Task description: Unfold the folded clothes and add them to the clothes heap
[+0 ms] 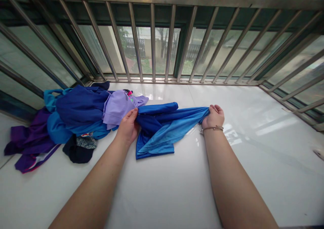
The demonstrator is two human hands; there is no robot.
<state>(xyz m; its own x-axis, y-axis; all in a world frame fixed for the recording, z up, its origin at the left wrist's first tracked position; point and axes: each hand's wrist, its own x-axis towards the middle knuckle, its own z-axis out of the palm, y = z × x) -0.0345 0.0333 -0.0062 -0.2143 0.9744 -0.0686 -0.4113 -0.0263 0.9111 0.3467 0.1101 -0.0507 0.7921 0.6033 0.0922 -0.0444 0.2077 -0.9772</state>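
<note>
A bright blue garment (pixel 162 129) lies bunched on the glossy white surface (pixel 177 188), stretched between both my hands. My left hand (pixel 128 125) is closed on its left end, fingers wrapped over the fabric. On the other end, my right hand (pixel 214 117) is a fist gripping the cloth; a thin bracelet circles that wrist. A loose flap of the garment hangs toward me between the hands.
A heap of clothes (pixel 76 116) in dark blue, teal, lilac and purple sits left of my left hand, with a black piece (pixel 76 151) at its near edge. Metal window bars (pixel 152 43) fence the far and right sides of the surface.
</note>
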